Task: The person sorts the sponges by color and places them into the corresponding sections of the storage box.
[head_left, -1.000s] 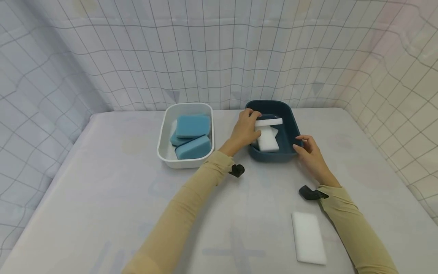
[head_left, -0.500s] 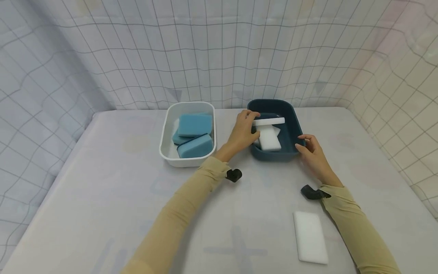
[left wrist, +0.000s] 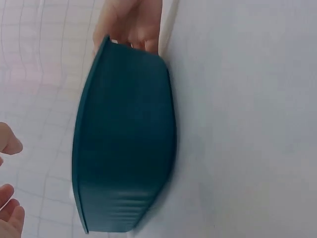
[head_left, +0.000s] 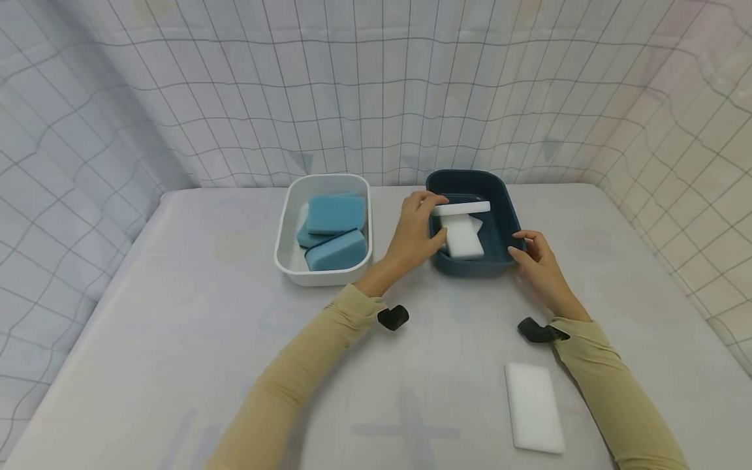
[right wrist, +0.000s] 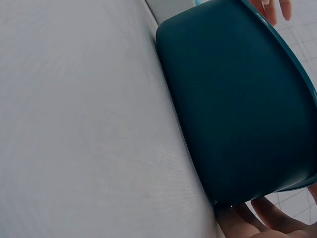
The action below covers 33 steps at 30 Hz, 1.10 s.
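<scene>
In the head view my left hand (head_left: pixel 411 230) reaches over the left rim of a dark teal-blue bin (head_left: pixel 499 215). Its thumb and fingers stand apart, beside the end of a white foam block (head_left: pixel 461 208) resting on its narrow side. In the left wrist view nothing shows between these fingertips (left wrist: pixel 11 210). Another white block (head_left: pixel 463 238) lies below it in the bin, partly covering one more. At the bin's right front corner my right hand (head_left: pixel 539 267) grips the wall, with fingers (right wrist: pixel 272 218) against its outside in the right wrist view.
A white bin (head_left: pixel 283 251) with several blue sponges (head_left: pixel 336 215) stands left of the dark one. Nearer, beside the right forearm, one white foam block (head_left: pixel 533 408) lies flat on the table (head_left: pixel 176 326). Grid-patterned cloth (head_left: pixel 376 98) rises behind and at both sides.
My left wrist and forearm have shifted down and slightly left, and the fingers have eased off the white block. The right hand stays at the bin's corner.
</scene>
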{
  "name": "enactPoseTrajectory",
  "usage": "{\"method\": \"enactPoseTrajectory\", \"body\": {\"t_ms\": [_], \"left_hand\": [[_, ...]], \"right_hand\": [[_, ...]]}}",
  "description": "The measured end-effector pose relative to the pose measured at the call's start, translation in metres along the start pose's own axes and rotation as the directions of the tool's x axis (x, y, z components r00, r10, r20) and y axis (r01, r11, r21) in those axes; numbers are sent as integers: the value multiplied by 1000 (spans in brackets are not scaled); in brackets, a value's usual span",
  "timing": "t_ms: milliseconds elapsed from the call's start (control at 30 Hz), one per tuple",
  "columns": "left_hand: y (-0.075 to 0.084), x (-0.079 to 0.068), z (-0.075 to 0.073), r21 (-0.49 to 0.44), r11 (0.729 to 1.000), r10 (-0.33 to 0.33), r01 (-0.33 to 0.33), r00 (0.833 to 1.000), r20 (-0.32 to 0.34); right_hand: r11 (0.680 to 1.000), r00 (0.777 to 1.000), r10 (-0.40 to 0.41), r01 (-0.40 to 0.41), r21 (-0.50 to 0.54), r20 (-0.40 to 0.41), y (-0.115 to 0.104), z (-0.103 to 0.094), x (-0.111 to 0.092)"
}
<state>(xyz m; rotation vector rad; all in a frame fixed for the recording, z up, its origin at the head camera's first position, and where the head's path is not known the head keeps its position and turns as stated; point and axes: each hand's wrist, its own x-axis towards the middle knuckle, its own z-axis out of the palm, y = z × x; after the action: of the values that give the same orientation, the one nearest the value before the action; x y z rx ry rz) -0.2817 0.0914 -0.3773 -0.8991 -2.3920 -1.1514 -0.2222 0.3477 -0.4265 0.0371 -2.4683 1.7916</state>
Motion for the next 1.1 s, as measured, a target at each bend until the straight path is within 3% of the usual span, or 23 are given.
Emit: {"method": "enactPoseTrajectory", "body": {"t_ms": [167,233,300,367,400,467,567,667,767,867,967,1033,1100], "left_hand": [[14,-18,-3,-67,995,74,-77,996,-45],[22,-28,-1,-94,989,108,-110,994,-31],[32,-39,3,-117,984,140,-136,990,27],[43,-51,8,-146,978,167,-147,976,137],[49,-57,11,-159,976,180,-148,961,210],[60,-68,17,-171,972,211,-159,909,360],[75,-82,26,-183,965,261,-190,794,549],[87,-93,32,-194,955,298,-226,691,659],[96,-101,35,-197,951,304,-237,617,726],[102,-108,38,-166,950,293,-266,563,773],[108,-115,41,-82,936,262,-342,524,811],[113,-120,44,-8,907,247,-422,514,822],[118,-124,47,68,865,232,-497,516,825]], "right_hand": [[1000,1000,3,-3,-2,7,2,1,0],[1000,1000,13,-12,-11,7,3,1,-1],[1000,1000,17,-17,-25,5,4,1,-2],[999,1000,15,-15,-31,0,5,0,-3],[1000,1000,8,-8,-31,-3,6,-1,-4],[1000,1000,-13,13,-11,-6,6,-1,-3],[999,999,-43,43,5,-10,6,-2,-3],[998,998,-54,54,11,-13,6,-1,-3],[998,999,-53,53,18,-13,5,-1,-2],[998,999,-51,51,28,-7,4,-1,-1],[998,999,-50,50,23,-5,4,-1,-1],[998,999,-49,49,34,-4,4,-1,-1],[998,999,-49,50,40,-5,4,-1,-1]]}}
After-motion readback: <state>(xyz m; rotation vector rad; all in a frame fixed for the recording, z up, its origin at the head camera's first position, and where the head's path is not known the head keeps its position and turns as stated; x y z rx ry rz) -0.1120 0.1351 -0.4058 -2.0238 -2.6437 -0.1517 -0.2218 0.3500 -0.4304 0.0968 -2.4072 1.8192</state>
